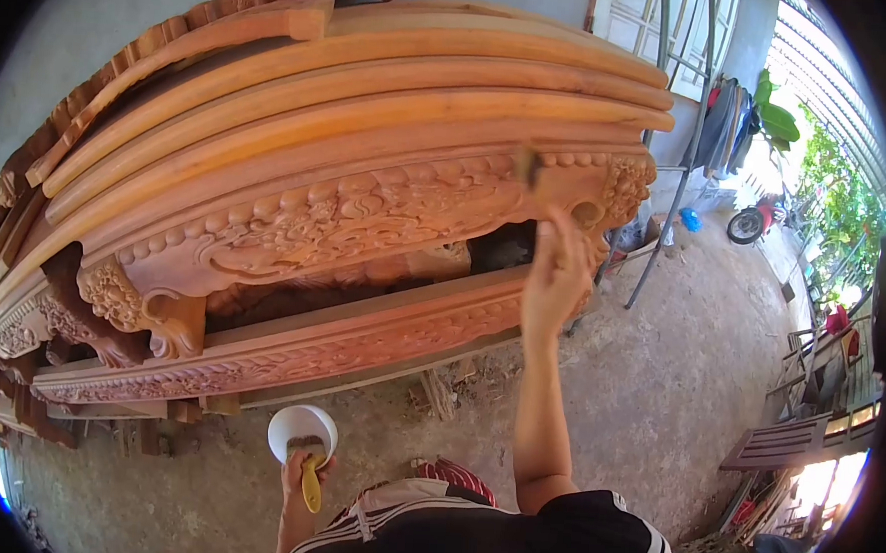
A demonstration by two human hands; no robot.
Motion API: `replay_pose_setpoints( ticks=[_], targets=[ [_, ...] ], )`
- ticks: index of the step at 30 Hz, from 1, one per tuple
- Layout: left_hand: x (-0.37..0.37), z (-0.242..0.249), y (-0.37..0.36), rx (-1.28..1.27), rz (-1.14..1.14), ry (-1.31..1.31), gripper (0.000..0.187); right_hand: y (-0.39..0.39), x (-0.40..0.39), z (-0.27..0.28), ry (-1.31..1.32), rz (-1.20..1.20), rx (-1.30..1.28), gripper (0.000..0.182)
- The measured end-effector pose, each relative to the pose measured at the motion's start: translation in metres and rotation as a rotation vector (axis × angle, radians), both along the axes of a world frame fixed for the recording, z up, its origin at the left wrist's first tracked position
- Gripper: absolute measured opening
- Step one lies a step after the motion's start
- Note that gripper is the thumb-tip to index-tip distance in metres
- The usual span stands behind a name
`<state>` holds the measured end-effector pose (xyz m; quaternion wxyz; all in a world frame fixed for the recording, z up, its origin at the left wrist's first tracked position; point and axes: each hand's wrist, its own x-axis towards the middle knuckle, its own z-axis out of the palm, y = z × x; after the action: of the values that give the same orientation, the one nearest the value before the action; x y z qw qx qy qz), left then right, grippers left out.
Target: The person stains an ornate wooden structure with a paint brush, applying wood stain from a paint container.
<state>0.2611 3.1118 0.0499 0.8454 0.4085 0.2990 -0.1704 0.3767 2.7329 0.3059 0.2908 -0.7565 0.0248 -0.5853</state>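
Note:
My right hand [557, 267] is raised and closed around a paintbrush [531, 173], whose bristles are blurred. The brush tip is at the upper edge of a carved wooden apron [366, 207] with a beaded border and scrollwork. Down at the lower left, my left hand [297, 484] grips a white plastic tub [295, 417]. A second brush with a yellow handle [311, 486] rests in that hand, its bristles inside the tub. The tub's contents are hard to make out.
Long curved wooden rails [392, 94] are stacked above the apron, and another carved beam [288, 364] lies below it. A metal pole [672, 213] stands at the right. Farther off are a red motorbike [751, 223], hanging clothes [726, 126] and wooden slats [780, 444] on the concrete floor [648, 387].

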Motion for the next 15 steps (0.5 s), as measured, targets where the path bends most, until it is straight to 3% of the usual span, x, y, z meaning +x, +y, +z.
replay_pose_setpoints(
  ticks=[2,3,6,8,9,14,15],
  targets=[
    [0.002,0.000,-0.005,-0.022,0.077,-0.043,0.034,-0.011,0.000,-0.006,-0.058,-0.199,0.070,0.019],
    [0.003,-0.004,-0.008,-0.023,0.077,-0.040,0.034,-0.003,-0.005,-0.007,0.035,-0.204,-0.075,0.020],
    [0.007,-0.013,-0.007,-0.062,0.057,0.063,0.032,0.041,-0.010,-0.027,0.106,-0.025,-0.190,0.021],
    [0.007,-0.006,-0.010,-0.081,0.031,0.044,0.029,0.058,-0.017,-0.027,0.204,0.294,-0.272,0.021],
    [0.008,0.002,-0.014,-0.080,0.027,0.042,0.027,0.054,-0.017,-0.027,0.202,0.292,-0.261,0.021],
    [0.003,0.009,-0.014,-0.033,0.068,0.016,0.023,0.031,-0.005,-0.022,-0.012,-0.051,0.050,0.021],
    [0.002,0.006,-0.014,-0.035,0.052,0.022,0.023,0.037,-0.001,-0.024,-0.011,-0.072,-0.024,0.022]
  ],
)
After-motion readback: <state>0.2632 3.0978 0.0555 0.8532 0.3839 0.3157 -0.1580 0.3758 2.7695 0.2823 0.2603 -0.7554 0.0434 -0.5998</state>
